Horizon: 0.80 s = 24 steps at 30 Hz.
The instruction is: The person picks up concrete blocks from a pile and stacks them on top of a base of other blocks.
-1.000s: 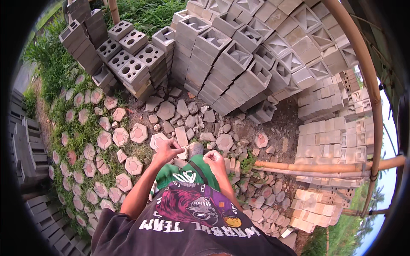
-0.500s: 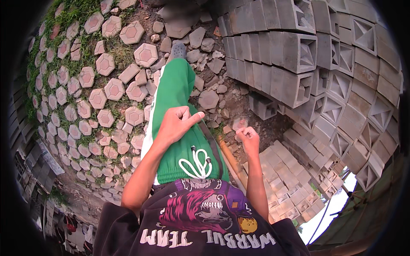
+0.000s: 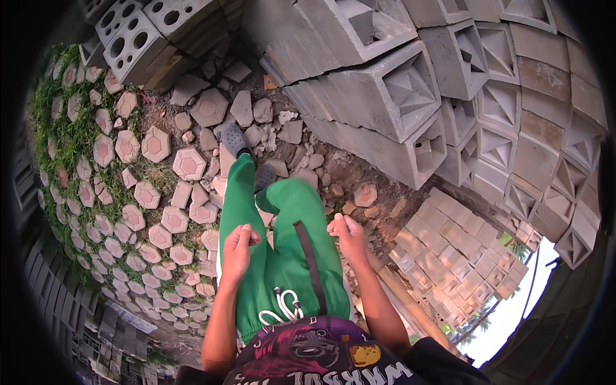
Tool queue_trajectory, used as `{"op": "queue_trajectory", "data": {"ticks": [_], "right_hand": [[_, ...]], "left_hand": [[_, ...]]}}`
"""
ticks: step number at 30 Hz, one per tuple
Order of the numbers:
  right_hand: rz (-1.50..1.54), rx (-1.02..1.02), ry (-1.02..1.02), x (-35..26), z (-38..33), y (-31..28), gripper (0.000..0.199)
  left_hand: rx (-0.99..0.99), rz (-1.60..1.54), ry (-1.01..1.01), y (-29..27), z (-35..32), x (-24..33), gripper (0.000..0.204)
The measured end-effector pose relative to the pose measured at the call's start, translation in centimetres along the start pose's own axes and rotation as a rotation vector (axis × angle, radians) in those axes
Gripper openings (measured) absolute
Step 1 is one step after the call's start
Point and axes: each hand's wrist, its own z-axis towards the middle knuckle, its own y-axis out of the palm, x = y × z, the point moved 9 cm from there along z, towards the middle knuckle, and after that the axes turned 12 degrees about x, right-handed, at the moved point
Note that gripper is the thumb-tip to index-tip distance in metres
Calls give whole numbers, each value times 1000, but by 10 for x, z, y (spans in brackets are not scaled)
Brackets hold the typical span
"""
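My left hand (image 3: 239, 249) is curled into a loose fist in front of my green trousers (image 3: 277, 250), holding nothing. My right hand (image 3: 347, 232) is also closed into a fist, empty, just right of my right thigh. Both forearms come up from the lower edge. My feet in grey clogs (image 3: 235, 140) stand on broken paving stones. A tall stack of grey concrete vent blocks (image 3: 391, 96) rises directly ahead and to the right, about a step from my feet.
Hexagonal pavers (image 3: 189, 163) set in grass cover the ground at left. Round-holed blocks (image 3: 138, 38) are stacked at the upper left. Flat pale bricks (image 3: 449, 250) are piled at right beside a wooden pole (image 3: 410, 301). Loose rubble lies by the stack.
The view has swung and I have stepped closer to the vent block stack. Both fists stay closed and empty, now lower in front of my thighs.
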Motion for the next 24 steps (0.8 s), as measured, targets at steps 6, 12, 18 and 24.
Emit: {"op": "queue_trajectory", "data": {"ticks": [6,12,18,24], "right_hand": [[436,237,-140,-107,57,-68,22],[528,627,-377,-207,189,-225,40],[642,614,-355,-292,313,-305,59],[-167,891,-834,-379,334,-348,59]], "left_hand": [[-34,168,31,60,22,65,25],[-145,216,186,192,37,169,36],[-300,107,376,374,40,267,66],[-266,112,487,509,57,319,94]]}}
